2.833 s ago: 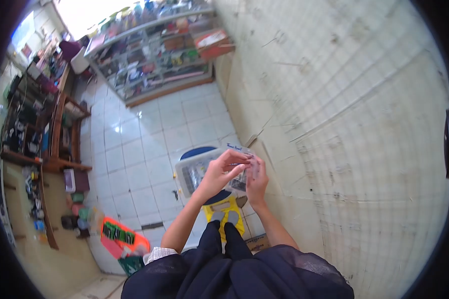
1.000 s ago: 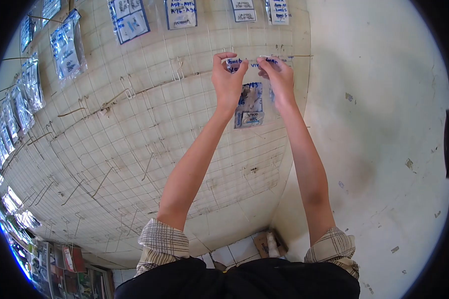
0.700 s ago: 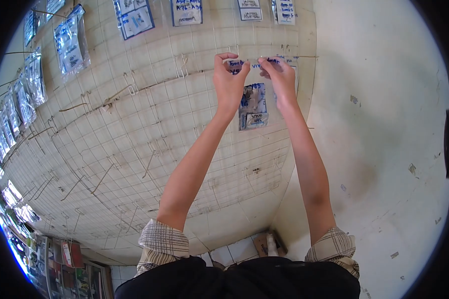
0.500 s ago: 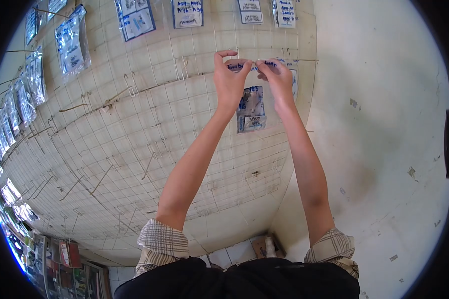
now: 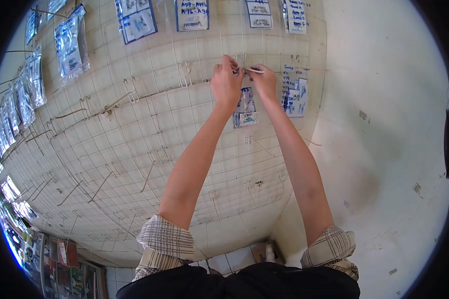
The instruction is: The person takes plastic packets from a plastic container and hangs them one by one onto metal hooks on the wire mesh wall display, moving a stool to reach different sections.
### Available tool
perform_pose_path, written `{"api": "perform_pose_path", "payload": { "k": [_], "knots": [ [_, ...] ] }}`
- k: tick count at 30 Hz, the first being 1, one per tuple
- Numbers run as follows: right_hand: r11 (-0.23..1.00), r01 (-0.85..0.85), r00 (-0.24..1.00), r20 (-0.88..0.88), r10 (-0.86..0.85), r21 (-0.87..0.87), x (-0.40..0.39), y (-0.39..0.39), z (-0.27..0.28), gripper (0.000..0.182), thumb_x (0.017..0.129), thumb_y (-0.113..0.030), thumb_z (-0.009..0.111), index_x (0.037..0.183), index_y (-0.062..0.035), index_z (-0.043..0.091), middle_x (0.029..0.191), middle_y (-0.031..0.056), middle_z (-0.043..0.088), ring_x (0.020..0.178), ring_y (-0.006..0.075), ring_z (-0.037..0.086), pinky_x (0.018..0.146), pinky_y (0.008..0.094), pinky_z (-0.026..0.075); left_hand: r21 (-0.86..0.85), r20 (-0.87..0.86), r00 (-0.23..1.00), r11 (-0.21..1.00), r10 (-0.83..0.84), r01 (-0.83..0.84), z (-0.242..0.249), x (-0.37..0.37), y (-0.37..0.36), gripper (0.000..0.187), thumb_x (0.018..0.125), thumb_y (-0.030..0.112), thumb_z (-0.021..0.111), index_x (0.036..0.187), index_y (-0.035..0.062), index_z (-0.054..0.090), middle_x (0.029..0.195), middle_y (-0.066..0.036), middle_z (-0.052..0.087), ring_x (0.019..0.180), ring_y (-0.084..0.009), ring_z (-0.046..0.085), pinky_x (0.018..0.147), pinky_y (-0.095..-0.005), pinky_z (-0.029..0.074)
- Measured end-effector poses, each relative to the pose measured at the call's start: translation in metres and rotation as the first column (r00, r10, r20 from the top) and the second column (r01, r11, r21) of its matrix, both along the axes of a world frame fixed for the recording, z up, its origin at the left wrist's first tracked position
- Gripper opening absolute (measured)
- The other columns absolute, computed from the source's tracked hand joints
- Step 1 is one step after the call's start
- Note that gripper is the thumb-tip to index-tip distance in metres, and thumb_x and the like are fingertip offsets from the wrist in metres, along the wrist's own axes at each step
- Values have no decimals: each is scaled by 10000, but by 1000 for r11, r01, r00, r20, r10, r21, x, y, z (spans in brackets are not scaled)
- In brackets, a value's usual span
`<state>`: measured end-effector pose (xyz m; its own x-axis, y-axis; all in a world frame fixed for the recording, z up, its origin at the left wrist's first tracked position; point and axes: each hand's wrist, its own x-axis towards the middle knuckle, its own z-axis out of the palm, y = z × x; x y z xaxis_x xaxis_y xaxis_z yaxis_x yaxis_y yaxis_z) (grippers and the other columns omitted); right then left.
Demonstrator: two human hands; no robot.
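Note:
A clear plastic packet (image 5: pixel 245 118) with blue handwriting and a white label hangs upright below my fingers, in front of the wire grid. My left hand (image 5: pixel 226 85) is closed on the packet's top edge, its fingers curled in. Close beside it, my right hand (image 5: pixel 264 83) pinches the same top edge, where a thin pale strip (image 5: pixel 254 71) shows between thumb and fingers. Just right of my right hand another labelled packet (image 5: pixel 295 94) with blue writing hangs on the grid. My hands partly hide the top of the held packet.
The wire grid (image 5: pixel 184 139) covers the wall, with several bare hooks (image 5: pixel 101 187) sticking out. Labelled packets (image 5: pixel 192 15) hang along its top and more packets (image 5: pixel 71 45) down the left. A pale wall (image 5: pixel 379 149) stands at the right. Shelves (image 5: pixel 67 269) are at the lower left.
Both hands have moved slightly left with the packet, and their fingers have curled in more. The packet has turned and looks narrower. The packet hanging behind at the right now shows more fully.

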<state>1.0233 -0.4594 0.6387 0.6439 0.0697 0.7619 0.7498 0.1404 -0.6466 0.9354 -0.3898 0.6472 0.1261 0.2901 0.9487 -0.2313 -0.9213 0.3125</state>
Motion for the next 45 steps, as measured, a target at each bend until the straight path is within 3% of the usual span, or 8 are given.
{"api": "perform_pose_path", "payload": {
  "k": [15, 23, 27, 30, 32, 34, 36, 45],
  "knots": [
    [917, 386, 854, 335, -397, 103, -16, -38, -35, 500, 703, -167, 667, 1118, -21, 430, 1022, 130, 466, 986, 233, 414, 852, 341, 344, 248, -81, 988, 963, 130, -106, -10, -47, -13, 371, 695, 206, 679, 965, 66, 465, 904, -138, 569, 964, -309, 490, 777, -385, 420],
    [919, -378, 862, 318, 394, -112, -228, -103, -145, 145, 772, 19, 527, 909, -21, 502, 949, 131, 521, 906, 218, 503, 778, 328, 398, -32, -637, 723, 947, -267, 321, -86, -270, -19, 267, 736, 150, 646, 963, 41, 559, 965, -106, 591, 923, -260, 562, 797, -338, 441],
    [480, -660, 635, -88, 767, -578, -304, -63, -251, 190, 756, -37, 574, 943, -69, 561, 862, 78, 552, 776, 223, 546, 691, 299, 444, -352, -647, 706, 934, -288, 59, -169, -366, 18, 228, 754, 80, 622, 966, 21, 561, 922, -95, 615, 891, -204, 593, 791, -292, 449],
    [32, -764, 526, -593, 610, -644, -323, -41, -385, 131, 835, -107, 505, 934, -43, 562, 885, 94, 557, 822, 191, 553, 720, 290, 436, -791, -431, 834, 589, -345, -166, -288, -442, 33, 218, 781, 112, 614, 950, -8, 549, 922, -98, 618, 872, -163, 594, 769, -275, 456],
    [-107, -585, 586, -510, 629, -804, -322, -43, -480, 172, 857, -177, 476, 939, -50, 558, 901, 104, 566, 814, 195, 572, 704, 291, 439, -907, -325, 925, 340, -197, -246, -373, -504, 18, 211, 796, 104, 598, 963, -12, 539, 916, -98, 618, 869, -139, 584, 773, -260, 450],
    [-373, -587, 299, -620, 725, -719, -288, -51, -575, 202, 809, -182, 498, 986, -101, 552, 904, 105, 578, 827, 291, 581, 711, 377, 455, -954, -271, 961, 115, 51, -275, -450, -558, -20, 216, 801, 101, 587, 982, -4, 535, 907, -97, 614, 851, -137, 581, 762, -254, 450],
    [-569, -213, 493, -590, 639, -794, -285, -58, -569, 230, 781, -197, 519, 976, -91, 579, 906, 130, 603, 861, 312, 581, 745, 387, 458, -945, -325, 907, -133, 268, -300, -514, -609, -73, 244, 798, 114, 580, 1010, 3, 531, 896, -93, 608, 808, -138, 576, 736, -251, 452],
    [-667, -148, 542, -624, 563, -730, -289, 55, -637, 233, 750, -172, 536, 910, -17, 604, 842, 156, 623, 802, 280, 595, 723, 355, 452, -789, -518, 635, -607, 573, -96, -606, -637, -209, 255, 794, 129, 569, 1017, 12, 526, 874, -124, 603, 775, -178, 600, 699, -281, 468]
  ]
}}
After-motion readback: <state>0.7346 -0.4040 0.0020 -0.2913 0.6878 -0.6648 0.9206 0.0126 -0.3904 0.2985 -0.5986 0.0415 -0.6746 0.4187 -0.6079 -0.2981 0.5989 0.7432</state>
